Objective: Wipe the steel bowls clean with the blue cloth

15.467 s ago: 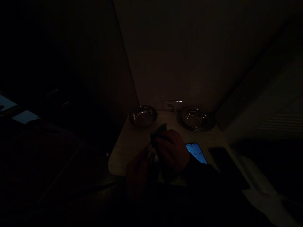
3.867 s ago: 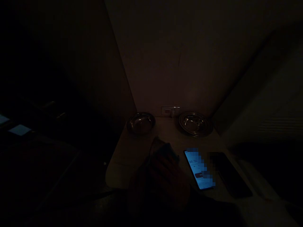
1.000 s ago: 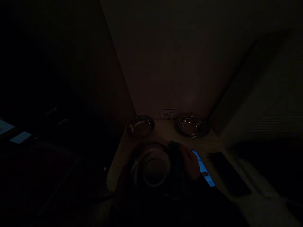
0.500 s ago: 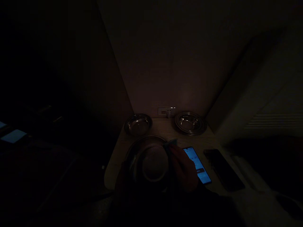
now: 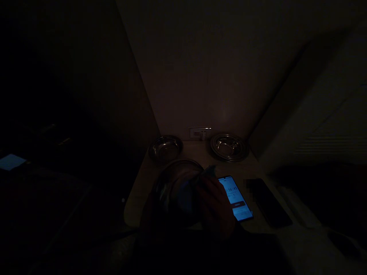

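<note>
The scene is very dark. A shiny metal bowl (image 5: pixel 174 187) is held close in front of me, tilted; I cannot tell whether its inside or underside faces me. At its left edge, my left hand (image 5: pixel 146 214) is a dim shape closed on the bowl, its fingers mostly lost in shadow. My right hand (image 5: pixel 218 208) presses a small bluish cloth (image 5: pixel 211 170) against the bowl's right side, fingers bent over it. Just right of that hand lies a lit phone (image 5: pixel 236 200), partly covered by the hand.
On the light wooden table (image 5: pixel 137 194), another metal bowl (image 5: pixel 165 148) stands back left and stacked metal dishes (image 5: pixel 229 147) back right. A wall socket (image 5: pixel 200 133) is between them. A dark flat object (image 5: pixel 271 202) lies right of the phone. Walls close off the back.
My right hand with the cloth has slid leftward and inward over the bowl, covering more of its round middle. The whole view has shifted slightly.
</note>
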A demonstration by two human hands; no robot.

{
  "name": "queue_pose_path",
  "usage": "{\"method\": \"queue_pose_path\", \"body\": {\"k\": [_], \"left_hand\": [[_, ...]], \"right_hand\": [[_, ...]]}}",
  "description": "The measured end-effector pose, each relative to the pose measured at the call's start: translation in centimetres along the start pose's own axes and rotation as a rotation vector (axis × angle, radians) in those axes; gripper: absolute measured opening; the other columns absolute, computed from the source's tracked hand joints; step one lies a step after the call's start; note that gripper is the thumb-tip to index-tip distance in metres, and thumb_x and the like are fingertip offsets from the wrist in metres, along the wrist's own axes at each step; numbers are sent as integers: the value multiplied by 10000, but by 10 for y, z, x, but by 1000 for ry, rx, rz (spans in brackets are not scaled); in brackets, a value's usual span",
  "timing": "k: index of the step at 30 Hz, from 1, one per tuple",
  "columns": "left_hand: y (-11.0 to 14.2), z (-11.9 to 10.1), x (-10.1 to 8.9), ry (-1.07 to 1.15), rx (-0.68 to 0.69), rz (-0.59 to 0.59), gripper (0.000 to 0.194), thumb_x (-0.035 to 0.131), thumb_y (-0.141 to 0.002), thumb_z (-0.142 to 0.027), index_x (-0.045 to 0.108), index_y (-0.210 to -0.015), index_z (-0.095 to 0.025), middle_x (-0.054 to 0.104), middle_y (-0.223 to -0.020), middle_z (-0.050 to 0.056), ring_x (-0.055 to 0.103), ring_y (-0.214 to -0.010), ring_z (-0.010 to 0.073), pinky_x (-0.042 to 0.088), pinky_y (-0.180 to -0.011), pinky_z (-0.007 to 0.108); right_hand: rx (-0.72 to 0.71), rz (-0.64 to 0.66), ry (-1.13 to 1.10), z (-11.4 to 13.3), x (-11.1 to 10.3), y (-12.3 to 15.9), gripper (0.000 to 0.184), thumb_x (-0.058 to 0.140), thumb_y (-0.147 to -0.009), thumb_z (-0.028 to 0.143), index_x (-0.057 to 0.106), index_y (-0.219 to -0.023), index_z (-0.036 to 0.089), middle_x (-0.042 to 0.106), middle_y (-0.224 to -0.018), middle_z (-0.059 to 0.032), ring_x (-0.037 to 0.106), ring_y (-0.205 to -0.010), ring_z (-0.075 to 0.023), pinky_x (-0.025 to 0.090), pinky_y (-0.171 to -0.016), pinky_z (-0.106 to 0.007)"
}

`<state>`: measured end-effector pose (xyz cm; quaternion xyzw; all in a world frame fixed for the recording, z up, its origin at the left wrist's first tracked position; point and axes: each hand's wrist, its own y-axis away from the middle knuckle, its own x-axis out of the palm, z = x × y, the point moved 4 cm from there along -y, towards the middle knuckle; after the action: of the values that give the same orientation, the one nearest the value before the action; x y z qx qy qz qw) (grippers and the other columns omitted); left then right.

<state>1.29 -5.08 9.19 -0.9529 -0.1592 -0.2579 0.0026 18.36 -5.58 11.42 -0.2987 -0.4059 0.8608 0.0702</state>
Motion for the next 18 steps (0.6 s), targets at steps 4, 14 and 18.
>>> {"method": "queue_pose_path", "body": {"k": [4, 14, 18], "left_hand": [[1, 2, -2, -4, -21, -4, 354, 514, -896, -370, 556, -1185, -171, 559, -1225, 98, 569, -1053, 211, 477, -895, 432], [-2, 12, -1, 31, -55, 8, 355, 517, -895, -367, 554, -1188, -171, 553, -1235, 101, 564, -1066, 213, 469, -907, 440], [-2, 18, -2, 34, -61, 5, 348, 516, -897, -355, 549, -1194, -177, 549, -1235, 101, 567, -1053, 207, 480, -892, 430]], "right_hand": [[-93, 70, 35, 7, 3, -4, 411, 496, -890, 172, 539, -1289, 260, 618, -1236, -82, 516, -1169, -265, 469, -917, -476], [-94, 90, 96, 11, 20, -6, 356, 498, -893, 190, 577, -1237, 239, 633, -1199, -85, 527, -1109, -264, 488, -856, -446], [-71, 100, 106, 4, 19, -4, 344, 497, -886, 177, 586, -1217, 212, 609, -1236, -100, 513, -1130, -266, 475, -868, -446]]}}
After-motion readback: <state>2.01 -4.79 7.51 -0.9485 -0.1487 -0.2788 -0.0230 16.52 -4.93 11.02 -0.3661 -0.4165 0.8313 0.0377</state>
